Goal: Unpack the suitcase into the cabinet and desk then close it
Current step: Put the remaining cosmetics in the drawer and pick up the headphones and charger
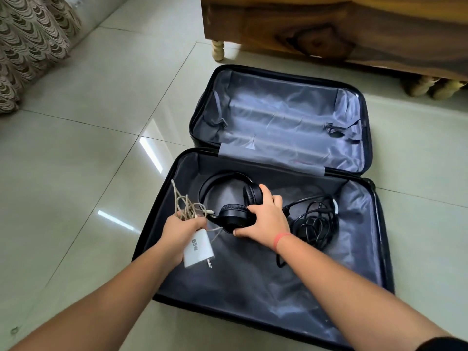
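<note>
While the suitcase lay open on the tiled floor, its far half at 12 o'clock was bare of contents and the near half held the remaining items. The right hand was closed over the earcups of the black headphones, thumb underneath and fingers on top. The headband arched away toward 10 o'clock, so the long axis of the headphones ran roughly from 10 to 4 o'clock. The left hand was clenched around the white charger and its bundled beige cable, which stood just beside the headphones at 9 o'clock. A coiled black cable rested on the lining at 3 o'clock of the right hand, and that hand was the nearer one. Its forearm partly covered the coil. The charger face read "65W". No other writing was legible. A wooden furniture piece stood at 12 o'clock beyond the suitcase.
</note>
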